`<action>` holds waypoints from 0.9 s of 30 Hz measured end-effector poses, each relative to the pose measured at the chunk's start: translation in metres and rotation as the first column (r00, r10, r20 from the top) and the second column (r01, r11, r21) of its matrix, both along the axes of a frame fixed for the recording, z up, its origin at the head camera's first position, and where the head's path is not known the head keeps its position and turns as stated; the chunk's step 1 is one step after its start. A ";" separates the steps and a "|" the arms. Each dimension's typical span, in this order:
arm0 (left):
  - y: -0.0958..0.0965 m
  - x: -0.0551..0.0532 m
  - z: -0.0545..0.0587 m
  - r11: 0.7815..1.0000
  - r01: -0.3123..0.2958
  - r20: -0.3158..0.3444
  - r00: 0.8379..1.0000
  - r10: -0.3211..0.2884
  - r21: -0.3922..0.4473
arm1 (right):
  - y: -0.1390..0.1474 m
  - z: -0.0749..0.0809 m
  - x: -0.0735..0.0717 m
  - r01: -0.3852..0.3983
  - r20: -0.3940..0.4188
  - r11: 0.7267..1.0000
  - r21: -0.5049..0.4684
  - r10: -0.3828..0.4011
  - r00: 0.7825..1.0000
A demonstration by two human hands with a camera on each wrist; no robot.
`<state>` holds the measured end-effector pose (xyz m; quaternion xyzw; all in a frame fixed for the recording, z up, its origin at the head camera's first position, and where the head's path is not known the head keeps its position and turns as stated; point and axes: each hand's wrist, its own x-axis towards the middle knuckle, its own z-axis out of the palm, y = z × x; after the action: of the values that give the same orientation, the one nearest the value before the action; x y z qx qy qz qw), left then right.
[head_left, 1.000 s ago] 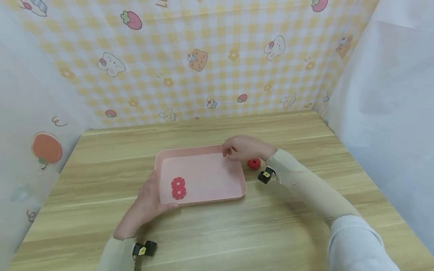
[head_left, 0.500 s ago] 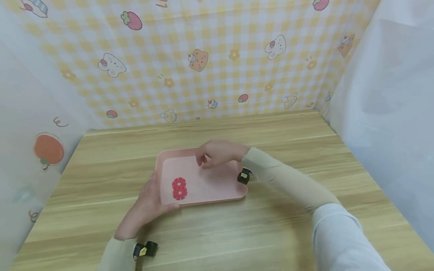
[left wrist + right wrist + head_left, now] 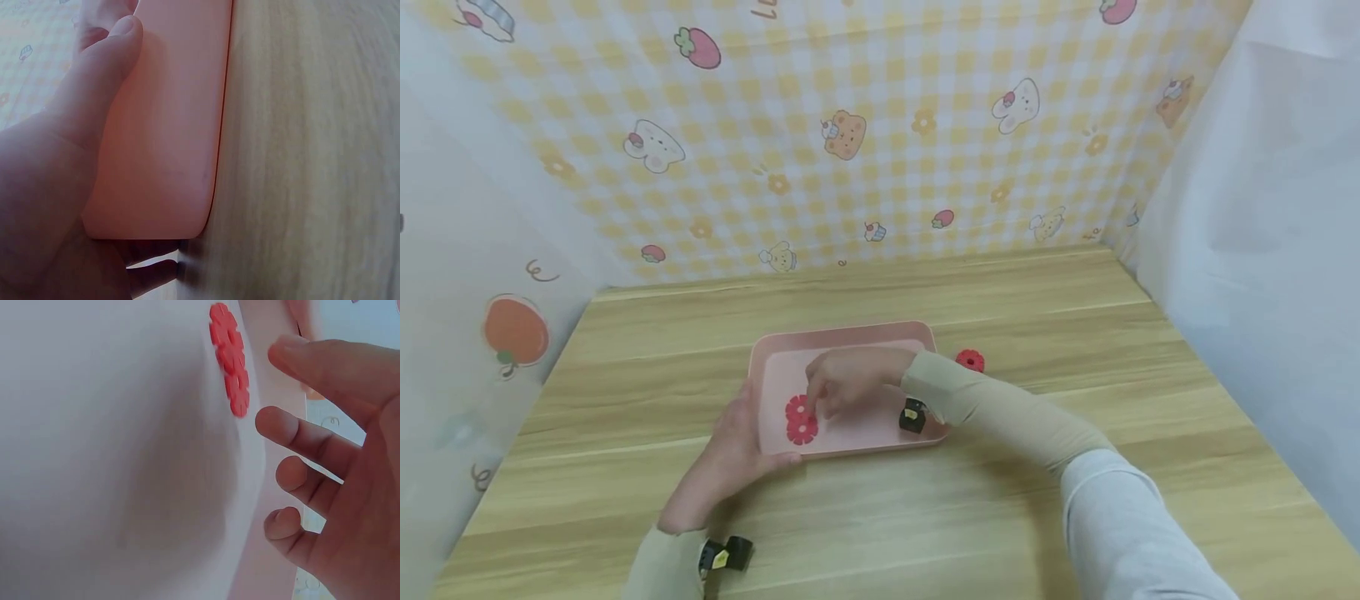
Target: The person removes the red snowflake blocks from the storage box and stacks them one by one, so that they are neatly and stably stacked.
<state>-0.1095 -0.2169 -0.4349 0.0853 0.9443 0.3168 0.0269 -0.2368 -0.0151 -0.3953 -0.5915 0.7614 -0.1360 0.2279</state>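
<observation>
Two red flower-shaped plastic discs point(image 3: 801, 430), joined or overlapping, lie in the left part of the pink tray point(image 3: 868, 436). My right hand point(image 3: 850, 377) is over the tray, its fingertips beside these discs. In the right wrist view the thumb and fingers are bent and apart, with nothing between them; the red discs point(image 3: 230, 359) lie just beyond. My left hand point(image 3: 735, 437) grips the tray's near left corner. The left wrist view has its thumb point(image 3: 122, 44) along the tray wall point(image 3: 165, 137) and fingers round the corner.
Another red flower-shaped disc point(image 3: 970, 360) lies on the wooden table point(image 3: 880, 533), right of the tray. A yellow checked cloth point(image 3: 880, 167) hangs behind, and pale sheets point(image 3: 1262, 250) stand at both sides.
My right hand has moved left from the tray's far right corner to the two discs. The disc right of the tray, hidden half a second ago, shows again. My left hand keeps its hold.
</observation>
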 end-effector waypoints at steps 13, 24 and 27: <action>0.000 -0.001 0.001 1.000 0.005 0.019 1.000 -0.004 -0.009 | -0.010 -0.010 0.005 0.030 -0.005 0.995 0.095 -0.030 1.000; 0.001 0.000 -0.001 1.000 0.008 -0.029 1.000 -0.008 0.004 | -0.004 -0.009 -0.006 0.060 -0.082 0.996 0.070 -0.054 0.995; 0.001 0.001 -0.001 1.000 0.010 -0.024 1.000 -0.009 0.002 | -0.005 -0.007 -0.005 0.062 -0.077 0.997 0.052 -0.058 0.995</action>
<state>-0.1088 -0.2158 -0.4357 0.0936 0.9438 0.3165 0.0169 -0.2417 -0.0201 -0.4028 -0.5666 0.7903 -0.0996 0.2108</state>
